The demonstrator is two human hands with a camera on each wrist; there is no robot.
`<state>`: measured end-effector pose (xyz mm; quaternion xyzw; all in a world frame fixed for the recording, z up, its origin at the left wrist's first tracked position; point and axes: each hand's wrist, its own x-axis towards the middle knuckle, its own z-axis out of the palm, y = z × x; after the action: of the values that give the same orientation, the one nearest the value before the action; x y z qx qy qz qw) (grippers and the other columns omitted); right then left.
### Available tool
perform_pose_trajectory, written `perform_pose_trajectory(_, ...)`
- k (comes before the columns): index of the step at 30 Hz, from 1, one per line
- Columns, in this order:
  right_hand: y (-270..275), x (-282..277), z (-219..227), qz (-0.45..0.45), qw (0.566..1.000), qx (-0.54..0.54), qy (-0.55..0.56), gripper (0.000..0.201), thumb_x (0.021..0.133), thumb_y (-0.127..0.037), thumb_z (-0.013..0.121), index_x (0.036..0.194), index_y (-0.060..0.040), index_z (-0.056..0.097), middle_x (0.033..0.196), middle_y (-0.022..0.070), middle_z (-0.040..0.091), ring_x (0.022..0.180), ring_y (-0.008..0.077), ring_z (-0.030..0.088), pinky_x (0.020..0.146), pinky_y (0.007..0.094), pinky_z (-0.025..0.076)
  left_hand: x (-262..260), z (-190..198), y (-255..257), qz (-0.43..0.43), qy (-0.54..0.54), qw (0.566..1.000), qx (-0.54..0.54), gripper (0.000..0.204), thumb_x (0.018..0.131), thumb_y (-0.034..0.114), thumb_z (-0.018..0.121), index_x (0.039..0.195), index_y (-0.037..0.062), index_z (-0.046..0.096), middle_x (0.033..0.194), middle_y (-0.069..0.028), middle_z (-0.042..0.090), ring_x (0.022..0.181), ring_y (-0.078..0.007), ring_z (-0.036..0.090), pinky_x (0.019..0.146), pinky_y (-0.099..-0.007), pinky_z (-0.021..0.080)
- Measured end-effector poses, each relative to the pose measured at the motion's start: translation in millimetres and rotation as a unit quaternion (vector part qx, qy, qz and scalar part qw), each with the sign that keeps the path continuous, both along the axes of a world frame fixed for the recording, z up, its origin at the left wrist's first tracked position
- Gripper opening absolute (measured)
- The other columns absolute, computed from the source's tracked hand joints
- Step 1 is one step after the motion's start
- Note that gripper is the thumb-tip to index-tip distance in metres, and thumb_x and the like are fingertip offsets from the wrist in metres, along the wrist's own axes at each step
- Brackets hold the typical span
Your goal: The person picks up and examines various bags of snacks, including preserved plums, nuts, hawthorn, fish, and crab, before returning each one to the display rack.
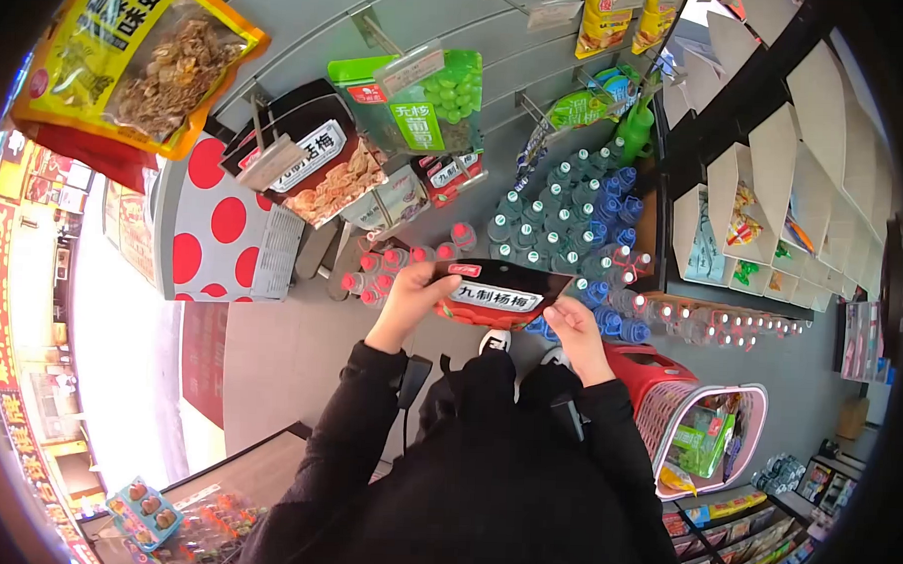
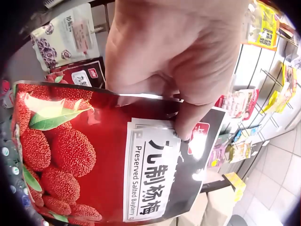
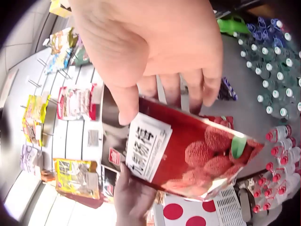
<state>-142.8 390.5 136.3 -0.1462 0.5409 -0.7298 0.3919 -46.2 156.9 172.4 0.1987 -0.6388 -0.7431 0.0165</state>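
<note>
Both hands, left hand (image 1: 411, 296) and right hand (image 1: 575, 321), grip a pouch (image 1: 499, 296) labelled "Preserved Salted Bayberry".

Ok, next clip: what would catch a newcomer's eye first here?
The red and black bayberry snack pouch at the centre, gripped by the left hand and the right hand at its two ends. Behind it on the floor stand blue-capped water bottles, and a pink shopping basket sits to the person's right.

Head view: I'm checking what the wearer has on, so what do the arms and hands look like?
Both arms wear long black sleeves down to the wrists. The left hand and right hand are bare: no gloves, and no rings or watch visible.
</note>
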Motion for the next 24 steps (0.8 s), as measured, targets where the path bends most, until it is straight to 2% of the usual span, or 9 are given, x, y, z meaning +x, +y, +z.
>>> perform_pose_trajectory(2,-7,-9,-23,-0.019,0.996,0.084,0.023,0.017,0.082,-0.008,0.053,0.095,0.0019,0.055,0.086,-0.0004,0.057,0.08,0.0048,0.05,0.072,0.0192,0.039,3,-16,1,0.046,-0.007,0.998,0.036,0.017,0.079,0.009,0.056,0.093,-0.0013,0.058,0.08,-0.0002,0.058,0.071,-0.0058,0.051,0.064,-0.0198,0.041)
perform_pose_trajectory(3,-17,-12,-22,-0.056,0.997,0.056,0.003,0.015,0.082,-0.012,0.054,0.088,0.0017,0.058,0.079,-0.0024,0.056,0.074,0.0028,0.048,0.067,0.0174,0.038,3,-27,1,0.079,-0.008,0.996,0.033,0.016,0.079,0.008,0.056,0.093,-0.0008,0.058,0.08,-0.0001,0.058,0.071,-0.0058,0.051,0.064,-0.0197,0.041)
perform_pose_trajectory(6,-31,-31,-43,-0.042,0.997,0.055,-0.021,0.015,0.082,-0.012,0.054,0.089,0.0017,0.057,0.079,-0.0023,0.056,0.074,0.0029,0.048,0.067,0.0175,0.038,-6,-45,9,0.138,0.013,0.989,0.051,0.016,0.08,0.006,0.054,0.094,0.0006,0.057,0.081,0.0002,0.059,0.073,-0.0053,0.052,0.065,-0.0197,0.042)
perform_pose_trajectory(8,-37,-46,-64,-0.041,0.996,0.07,-0.022,0.016,0.082,-0.012,0.054,0.089,0.0026,0.057,0.078,-0.0011,0.057,0.072,0.0042,0.049,0.066,0.0187,0.038,-9,-70,11,0.171,-0.014,0.983,0.068,0.017,0.082,0.003,0.049,0.098,-0.0004,0.054,0.093,-0.004,0.058,0.084,-0.0123,0.055,0.077,-0.0268,0.043)
perform_pose_trajectory(13,-56,-86,-115,-0.004,0.99,0.126,0.061,0.019,0.081,-0.013,0.054,0.085,0.0053,0.057,0.074,0.0015,0.058,0.07,0.006,0.049,0.065,0.0207,0.039,-34,-132,17,0.236,-0.01,0.966,0.11,0.021,0.085,0.007,0.047,0.104,0.0018,0.051,0.101,-0.0045,0.055,0.093,-0.0131,0.052,0.083,-0.0283,0.04)
perform_pose_trajectory(17,-77,-115,-157,0.015,0.99,0.138,0.036,0.021,0.081,-0.015,0.055,0.088,0.0053,0.058,0.073,0.0017,0.06,0.069,0.0051,0.05,0.062,0.0208,0.04,-66,-168,7,0.283,0.016,0.949,0.14,0.02,0.086,0.009,0.044,0.105,0.0023,0.051,0.102,-0.0036,0.055,0.094,-0.0131,0.051,0.085,-0.0285,0.039)
perform_pose_trajectory(18,-83,-121,-168,0.019,0.989,0.139,0.034,0.021,0.081,-0.015,0.055,0.088,0.0053,0.058,0.073,0.0017,0.06,0.069,0.0051,0.05,0.062,0.0208,0.04,-73,-177,3,0.286,0.014,0.948,0.141,0.02,0.086,0.009,0.044,0.105,0.0023,0.051,0.102,-0.0036,0.055,0.094,-0.0131,0.051,0.085,-0.0285,0.039)
perform_pose_trajectory(20,-100,-133,-182,0.007,0.991,0.13,0.029,0.022,0.081,-0.015,0.054,0.088,0.0056,0.059,0.074,0.0015,0.06,0.068,0.0054,0.05,0.061,0.0209,0.04,-84,-189,-7,0.315,0.029,0.938,0.143,0.013,0.085,0.012,0.05,0.092,0.0044,0.057,0.087,0.0005,0.058,0.079,-0.0066,0.052,0.073,-0.0222,0.041)
perform_pose_trajectory(24,-130,-153,-190,0.013,0.996,0.092,0.013,0.02,0.081,-0.013,0.054,0.088,0.0053,0.058,0.075,0.0014,0.059,0.069,0.0045,0.05,0.062,0.0196,0.04,-99,-203,-26,0.339,0.059,0.932,0.117,0.012,0.085,0.012,0.05,0.091,0.0042,0.057,0.086,0.0013,0.058,0.078,-0.0055,0.051,0.073,-0.0217,0.04)
